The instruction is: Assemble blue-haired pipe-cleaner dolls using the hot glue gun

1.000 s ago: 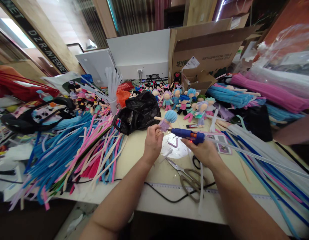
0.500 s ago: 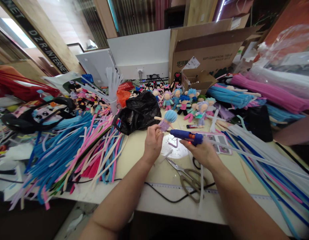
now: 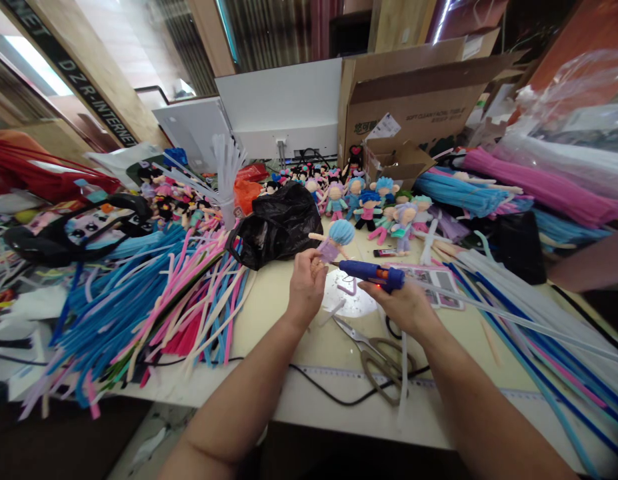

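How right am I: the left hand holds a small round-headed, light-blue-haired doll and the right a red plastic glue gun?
One slip: the head view shows the right hand holding a blue, not red, plastic glue gun. The left hand does hold the small round-headed, light-blue-haired doll.

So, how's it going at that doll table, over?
Left hand holding blue-haired doll. Right hand gripping glue gun, pointed toward doll. Scissors lying nearby on table.
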{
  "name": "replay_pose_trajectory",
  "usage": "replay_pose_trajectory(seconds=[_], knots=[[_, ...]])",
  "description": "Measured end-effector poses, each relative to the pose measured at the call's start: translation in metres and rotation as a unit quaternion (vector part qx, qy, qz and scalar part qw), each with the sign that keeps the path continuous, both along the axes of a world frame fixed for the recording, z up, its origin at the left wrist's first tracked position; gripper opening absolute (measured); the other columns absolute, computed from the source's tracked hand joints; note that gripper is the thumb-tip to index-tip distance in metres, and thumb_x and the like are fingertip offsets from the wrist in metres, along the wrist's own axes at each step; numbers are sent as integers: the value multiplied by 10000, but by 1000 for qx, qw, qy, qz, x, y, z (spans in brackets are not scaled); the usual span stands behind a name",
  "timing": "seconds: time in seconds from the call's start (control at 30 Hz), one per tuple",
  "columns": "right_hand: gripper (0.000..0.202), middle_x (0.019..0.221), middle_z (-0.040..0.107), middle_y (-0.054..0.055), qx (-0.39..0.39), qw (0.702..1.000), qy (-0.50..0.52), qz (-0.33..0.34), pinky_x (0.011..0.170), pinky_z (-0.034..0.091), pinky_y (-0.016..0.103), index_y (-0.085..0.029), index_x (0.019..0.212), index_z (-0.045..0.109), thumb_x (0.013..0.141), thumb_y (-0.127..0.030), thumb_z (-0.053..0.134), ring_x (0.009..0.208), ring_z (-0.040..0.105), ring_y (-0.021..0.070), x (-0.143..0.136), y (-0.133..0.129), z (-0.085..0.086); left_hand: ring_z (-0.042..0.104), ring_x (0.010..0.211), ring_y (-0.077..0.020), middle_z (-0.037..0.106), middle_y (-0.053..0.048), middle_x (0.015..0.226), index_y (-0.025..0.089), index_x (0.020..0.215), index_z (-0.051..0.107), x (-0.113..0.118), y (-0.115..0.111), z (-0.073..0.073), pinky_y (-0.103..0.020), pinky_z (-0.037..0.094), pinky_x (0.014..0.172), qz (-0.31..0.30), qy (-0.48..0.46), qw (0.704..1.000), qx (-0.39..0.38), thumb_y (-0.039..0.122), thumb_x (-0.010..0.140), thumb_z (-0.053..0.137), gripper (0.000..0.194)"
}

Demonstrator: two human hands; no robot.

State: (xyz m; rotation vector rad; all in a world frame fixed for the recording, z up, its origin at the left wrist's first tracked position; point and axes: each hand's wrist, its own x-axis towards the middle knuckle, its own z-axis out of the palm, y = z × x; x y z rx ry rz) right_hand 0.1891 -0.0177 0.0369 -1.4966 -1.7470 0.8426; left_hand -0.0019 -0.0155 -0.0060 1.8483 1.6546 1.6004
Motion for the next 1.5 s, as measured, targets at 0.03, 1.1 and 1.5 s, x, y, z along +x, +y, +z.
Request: replay_pose_trajectory(seconds=[0.03, 1.1, 1.5], knots=[[275, 584, 619, -5, -2, 1000, 0, 2, 536, 423, 309, -227, 691, 653, 701, -499, 615, 563, 565, 190, 0, 0, 0, 546, 939, -182, 538, -53, 1015, 210, 1104, 475, 0, 0, 0, -334, 447, 852, -1, -1, 1000, -1, 172, 830, 554, 288], [335, 656, 650, 17, -7, 1000, 18, 24, 600, 451, 350, -217, 753, 672, 698, -540, 601, 650, 596, 230, 3, 2, -2, 545, 961, -187, 541, -59, 1019, 203, 1080, 475, 0, -1, 2, -329, 441, 835, -2, -17, 1000, -12, 168, 826, 551, 268], [339, 662, 666, 21, -5, 1000, 4, 16, 594, 454, 354, -217, 764, 689, 703, -539, 602, 651, 607, 236, 4, 3, -3, 548, 955, -188, 548, -57, 1008, 201, 1087, 476, 0, 0, 1, -325, 447, 823, -5, -24, 1000, -17, 178, 825, 556, 275]])
